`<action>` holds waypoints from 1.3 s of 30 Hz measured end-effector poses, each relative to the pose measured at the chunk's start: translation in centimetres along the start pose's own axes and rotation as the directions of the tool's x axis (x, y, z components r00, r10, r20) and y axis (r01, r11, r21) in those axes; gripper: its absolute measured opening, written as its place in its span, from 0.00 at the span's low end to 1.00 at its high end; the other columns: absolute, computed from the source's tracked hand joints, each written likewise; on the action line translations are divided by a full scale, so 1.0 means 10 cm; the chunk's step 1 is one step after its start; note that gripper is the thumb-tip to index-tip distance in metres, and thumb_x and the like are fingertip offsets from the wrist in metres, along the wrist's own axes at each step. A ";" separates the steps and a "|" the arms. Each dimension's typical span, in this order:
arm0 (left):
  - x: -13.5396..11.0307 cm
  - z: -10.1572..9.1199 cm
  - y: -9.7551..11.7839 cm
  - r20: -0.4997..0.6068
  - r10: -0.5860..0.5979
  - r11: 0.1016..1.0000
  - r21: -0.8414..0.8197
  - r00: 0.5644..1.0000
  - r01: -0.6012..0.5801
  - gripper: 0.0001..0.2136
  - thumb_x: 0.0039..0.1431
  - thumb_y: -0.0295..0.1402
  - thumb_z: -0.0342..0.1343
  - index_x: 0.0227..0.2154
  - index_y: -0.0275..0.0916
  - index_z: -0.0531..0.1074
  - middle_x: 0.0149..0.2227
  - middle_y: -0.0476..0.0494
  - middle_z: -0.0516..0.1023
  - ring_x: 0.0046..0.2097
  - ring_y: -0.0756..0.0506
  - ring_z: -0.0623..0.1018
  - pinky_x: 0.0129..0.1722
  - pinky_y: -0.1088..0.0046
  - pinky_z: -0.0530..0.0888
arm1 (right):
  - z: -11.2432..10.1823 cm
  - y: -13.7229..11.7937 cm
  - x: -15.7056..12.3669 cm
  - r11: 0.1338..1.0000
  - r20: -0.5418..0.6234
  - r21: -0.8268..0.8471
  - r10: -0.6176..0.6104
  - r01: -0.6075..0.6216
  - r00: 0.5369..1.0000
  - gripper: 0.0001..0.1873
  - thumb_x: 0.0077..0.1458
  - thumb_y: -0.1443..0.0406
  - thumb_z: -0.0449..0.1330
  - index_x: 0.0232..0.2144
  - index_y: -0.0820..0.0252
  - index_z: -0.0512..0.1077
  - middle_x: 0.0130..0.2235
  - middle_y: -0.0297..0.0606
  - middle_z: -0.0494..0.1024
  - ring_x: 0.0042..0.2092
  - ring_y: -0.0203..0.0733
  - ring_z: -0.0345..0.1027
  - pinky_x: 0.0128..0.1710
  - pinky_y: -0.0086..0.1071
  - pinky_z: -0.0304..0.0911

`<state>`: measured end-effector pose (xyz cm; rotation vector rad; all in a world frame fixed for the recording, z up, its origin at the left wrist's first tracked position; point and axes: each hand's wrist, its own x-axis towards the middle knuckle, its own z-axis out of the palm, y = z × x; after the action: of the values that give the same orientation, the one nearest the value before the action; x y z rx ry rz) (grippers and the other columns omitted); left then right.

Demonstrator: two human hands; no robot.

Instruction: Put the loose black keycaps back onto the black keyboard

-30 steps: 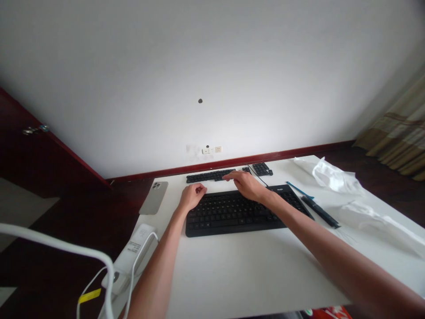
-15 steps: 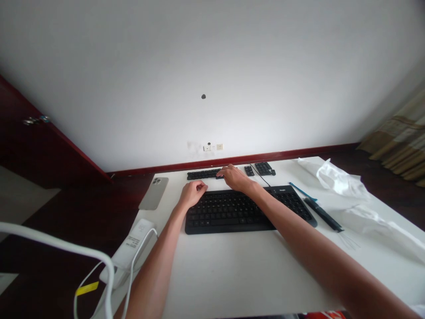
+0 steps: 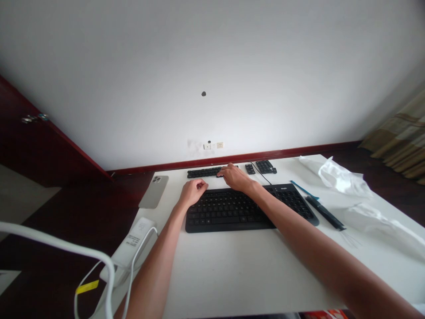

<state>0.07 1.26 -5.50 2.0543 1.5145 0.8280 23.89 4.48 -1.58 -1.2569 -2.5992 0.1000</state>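
A black keyboard (image 3: 229, 220) lies on the white table in front of me. My left hand (image 3: 193, 192) rests at its upper left corner, fingers curled and thumb against the fingertips; whatever they hold is hidden. Crossing over the keyboard, my right hand (image 3: 235, 177) reaches to a row of loose black keycaps (image 3: 202, 173) laid out behind it. The right fingertips are bent down onto the keycaps at that row's right part, closed on one as far as I can see. More keycaps, a small group (image 3: 249, 169) and a larger block (image 3: 264, 167), sit farther right.
A phone (image 3: 153, 192) and a white power strip (image 3: 131, 248) with a white cable line the table's left side. Right of the keyboard are a blue stick tool (image 3: 303, 190), a black brush-like tool (image 3: 325, 213) with thin wires, and crumpled white plastic (image 3: 340, 179). A wall stands behind.
The view has shifted very slightly. Both hands keep practically the same place and pose, and the keyboard and keycaps stay put.
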 end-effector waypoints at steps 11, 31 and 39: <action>0.00 -0.01 0.01 -0.003 -0.004 0.999 0.036 1.000 0.004 0.12 0.63 0.41 0.57 0.29 0.41 0.78 0.30 0.48 0.81 0.31 0.47 0.75 0.34 0.72 0.66 | -0.21 -0.12 -0.04 0.999 0.120 0.014 0.027 -0.028 0.992 0.17 0.61 0.74 0.57 0.43 0.56 0.84 0.44 0.41 0.86 0.46 0.48 0.80 0.45 0.32 0.71; 0.00 -0.02 0.03 -0.001 -0.001 0.999 0.053 1.000 0.002 0.12 0.63 0.40 0.56 0.30 0.41 0.79 0.31 0.47 0.82 0.32 0.46 0.77 0.34 0.72 0.66 | -0.31 -0.09 -0.02 0.985 0.102 0.172 0.004 -0.021 0.995 0.14 0.57 0.74 0.62 0.43 0.59 0.83 0.44 0.41 0.85 0.45 0.46 0.79 0.45 0.31 0.68; -0.01 -0.03 0.04 0.007 -0.004 0.997 0.075 1.000 0.004 0.13 0.63 0.41 0.55 0.30 0.41 0.79 0.29 0.47 0.81 0.31 0.46 0.75 0.33 0.71 0.65 | -0.78 -0.11 -0.18 0.914 0.585 0.258 0.111 -0.314 0.804 0.13 0.53 0.71 0.65 0.41 0.59 0.83 0.36 0.37 0.86 0.38 0.44 0.80 0.37 0.31 0.70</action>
<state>0.09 1.03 -5.04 2.1050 1.5679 0.7722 26.11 2.02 5.77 -1.5571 -2.6848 1.0781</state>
